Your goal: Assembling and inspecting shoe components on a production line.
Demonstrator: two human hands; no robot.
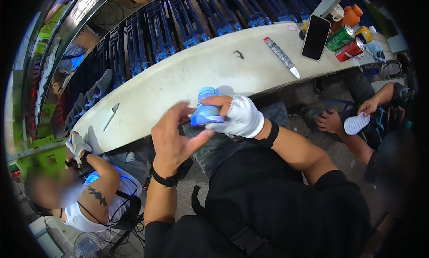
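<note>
A light blue shoe [207,114] with a darker blue-violet sole edge is held over the near edge of the white table. My right hand [239,117], in a white glove that leaves the fingertips bare, grips it from the right side. My left hand [172,137] is bare, slightly blurred, with thumb and fingers spread beside the shoe's left side. Its fingertips come close to the shoe; whether they touch it I cannot tell. The shoe's underside and part of its right side are hidden by the glove.
On the white table [147,97] lie a utility knife [281,57], a phone [316,38], a dark scrap [239,55] and a pen-like tool [110,117]. Cans [349,50] and bottles stand far right. Dark blue racks [187,21] run behind. Co-workers sit left and right, one holding a white sole [356,123].
</note>
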